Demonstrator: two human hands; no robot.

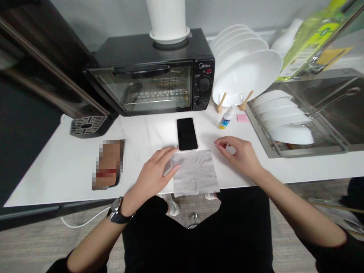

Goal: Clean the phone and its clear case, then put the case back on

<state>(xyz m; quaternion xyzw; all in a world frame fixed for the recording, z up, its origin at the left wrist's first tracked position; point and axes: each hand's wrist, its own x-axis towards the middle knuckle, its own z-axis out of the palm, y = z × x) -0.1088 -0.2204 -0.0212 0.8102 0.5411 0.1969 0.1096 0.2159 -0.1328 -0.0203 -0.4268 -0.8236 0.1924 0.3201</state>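
A black-screened smartphone point(187, 134) lies face up on the white counter, its lower edge close to a thin grey cloth point(196, 172) spread flat at the counter's front edge. My left hand point(155, 172) rests at the cloth's left side, fingers stretched toward the phone's lower left corner and thumb over the cloth. To the right of the cloth, my right hand point(240, 155) hovers with thumb and index fingertips drawn together; nothing shows between them. A small spray bottle point(225, 119) with a blue and yellow label stands beyond it, beside a pink block point(242, 118).
A toaster oven point(153, 89) stands at the back, carrying a white pot point(167, 17). White plates point(247, 76) lean in a wooden rack. Bowls point(284, 117) sit in the sink's wire basket point(301, 154). A second phone-like object point(109, 165), pixelated, lies at left near a drip tray point(87, 126).
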